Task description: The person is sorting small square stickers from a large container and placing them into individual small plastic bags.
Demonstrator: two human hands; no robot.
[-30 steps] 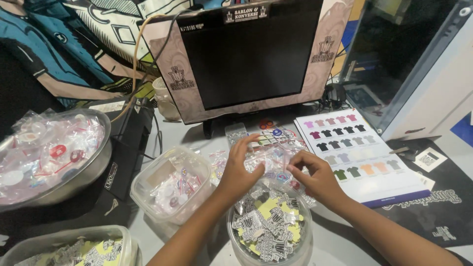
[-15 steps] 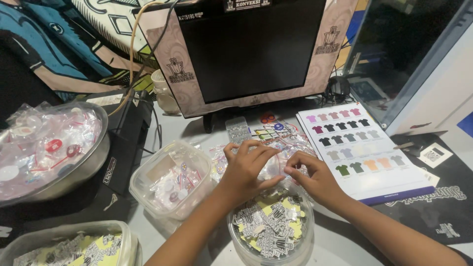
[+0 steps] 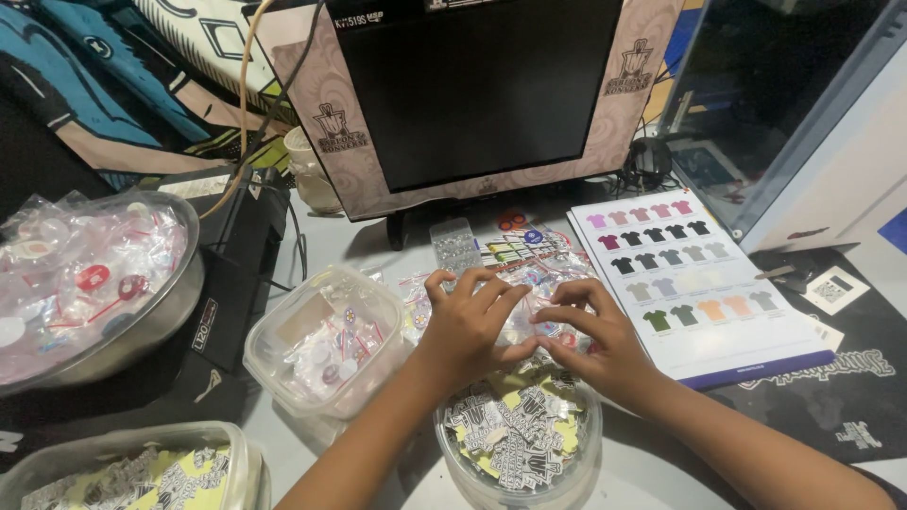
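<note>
Now | left hand (image 3: 472, 326) and right hand (image 3: 595, 345) drawn closer | both pinching clear packet (image 3: 529, 321).

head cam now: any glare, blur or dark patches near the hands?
Head view: lighting is even and soft, the left hand and right hand are sharp, with no motion blur. Small glints show on the clear plastic packet between them and on the bagged items in the metal bowl. The monitor is a flat dark patch. Straight edges bow slightly towards the frame corners.
</note>
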